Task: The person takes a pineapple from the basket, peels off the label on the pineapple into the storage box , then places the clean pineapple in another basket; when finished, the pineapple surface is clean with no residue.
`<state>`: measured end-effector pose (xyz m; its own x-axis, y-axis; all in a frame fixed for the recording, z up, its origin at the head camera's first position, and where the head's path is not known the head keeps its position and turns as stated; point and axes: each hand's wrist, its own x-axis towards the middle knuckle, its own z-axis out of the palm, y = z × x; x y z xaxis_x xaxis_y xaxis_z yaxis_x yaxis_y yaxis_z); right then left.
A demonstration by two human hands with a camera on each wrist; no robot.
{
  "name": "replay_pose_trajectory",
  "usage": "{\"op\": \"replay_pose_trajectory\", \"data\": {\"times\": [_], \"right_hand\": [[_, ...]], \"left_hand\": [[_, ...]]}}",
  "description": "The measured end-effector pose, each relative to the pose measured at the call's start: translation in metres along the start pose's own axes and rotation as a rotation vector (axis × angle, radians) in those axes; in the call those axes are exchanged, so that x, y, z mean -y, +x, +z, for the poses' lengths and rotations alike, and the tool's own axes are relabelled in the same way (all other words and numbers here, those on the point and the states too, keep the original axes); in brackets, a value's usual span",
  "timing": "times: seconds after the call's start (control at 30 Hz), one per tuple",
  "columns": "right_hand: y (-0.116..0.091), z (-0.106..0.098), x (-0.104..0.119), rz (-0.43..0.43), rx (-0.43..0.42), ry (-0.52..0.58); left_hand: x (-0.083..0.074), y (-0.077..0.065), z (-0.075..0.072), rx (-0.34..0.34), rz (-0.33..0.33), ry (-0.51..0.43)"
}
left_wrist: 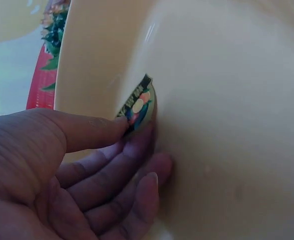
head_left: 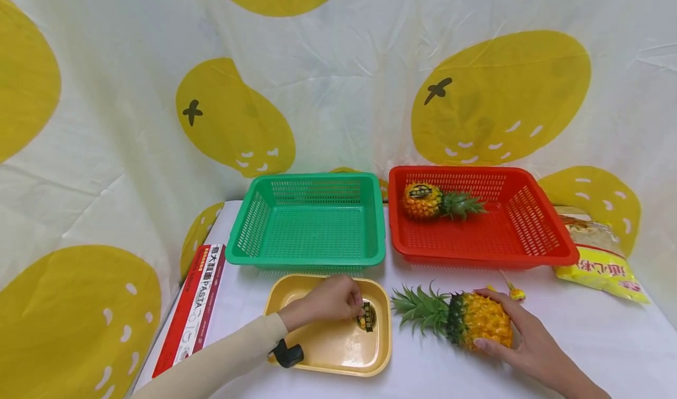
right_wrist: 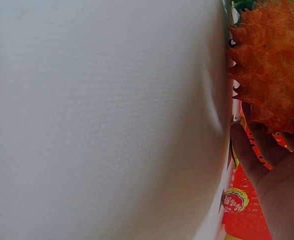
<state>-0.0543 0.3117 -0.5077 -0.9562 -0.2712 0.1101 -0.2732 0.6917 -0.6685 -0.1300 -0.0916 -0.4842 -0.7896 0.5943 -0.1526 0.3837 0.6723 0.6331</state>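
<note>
Over the beige tray [head_left: 317,372], my left hand [head_left: 333,299] pinches a small black-and-gold fruit sticker [head_left: 368,317] between thumb and fingers. The left wrist view shows the sticker [left_wrist: 140,107] standing on edge, with a printed fruit picture on it. To the right, my right hand [head_left: 529,349] grips the rounded base of a pineapple [head_left: 486,319] lying on the white table, its leaves pointing left at the tray. In the right wrist view the spiky orange skin of the pineapple [right_wrist: 272,65] rests against the fingers; part of that hand lies behind the fruit.
Behind stand a green basket [head_left: 317,261] and a red basket [head_left: 476,258]; the red one holds a smaller pineapple [head_left: 423,202] with a similar sticker. A pasta box [head_left: 193,305] lies left, a yellow food bag [head_left: 603,264] right. A wrapped lollipop [head_left: 516,294] lies beyond the gripped pineapple.
</note>
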Motion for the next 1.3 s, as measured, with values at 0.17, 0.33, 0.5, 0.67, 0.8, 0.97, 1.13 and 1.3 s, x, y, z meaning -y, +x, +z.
{"op": "replay_pose_trajectory", "data": {"times": [0.17, 0.33, 0.5, 0.67, 0.8, 0.97, 1.13, 1.3], "right_hand": [[0.0, 0.0, -0.001, 0.001, -0.001, 0.007], [0.0, 0.001, -0.001, -0.002, -0.003, 0.005], [0.0, 0.001, 0.0, -0.002, -0.004, 0.008], [0.0, 0.0, 0.0, -0.001, -0.006, 0.011], [0.0, 0.0, 0.001, -0.006, -0.004, 0.017], [0.001, 0.001, 0.001, -0.007, -0.003, 0.016], [0.0, 0.001, 0.001, 0.007, 0.008, 0.017], [0.0, 0.0, 0.0, -0.009, -0.001, -0.012]], "left_hand": [[-0.006, -0.001, -0.002, -0.033, -0.009, 0.169], [-0.007, -0.001, -0.002, -0.034, -0.002, 0.322], [-0.007, -0.001, -0.001, -0.04, 0.029, 0.459], [-0.008, -0.003, -0.003, -0.041, 0.022, 0.532], [-0.008, -0.003, -0.002, -0.041, 0.01, 0.574], [-0.008, -0.005, -0.002, -0.047, 0.011, 0.629], [-0.009, -0.007, -0.005, -0.043, -0.003, 0.645], [-0.014, -0.007, -0.014, -0.051, 0.004, 0.542]]}}
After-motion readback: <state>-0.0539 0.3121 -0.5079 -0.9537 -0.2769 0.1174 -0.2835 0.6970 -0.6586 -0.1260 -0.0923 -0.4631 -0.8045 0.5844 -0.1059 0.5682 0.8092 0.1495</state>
